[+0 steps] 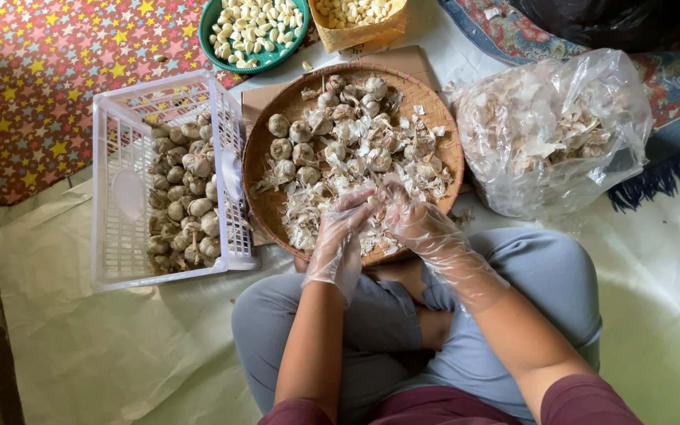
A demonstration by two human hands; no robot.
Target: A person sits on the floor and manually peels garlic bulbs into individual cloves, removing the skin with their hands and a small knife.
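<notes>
One woven tray, one white crate, one green bowl, two gloved hands

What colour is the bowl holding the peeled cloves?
Green bowl, seen in the head view, top centre.

star-patterned mat beside pale floor sheet

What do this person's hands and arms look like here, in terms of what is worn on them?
Both the left hand and the right hand wear thin, clear, loose plastic gloves that wrinkle and reach a little past the wrists. The forearms are bare beyond the glove cuffs. At the bottom edge, dark maroon sleeves cover the upper arms. No jewellery or watch shows.
</notes>
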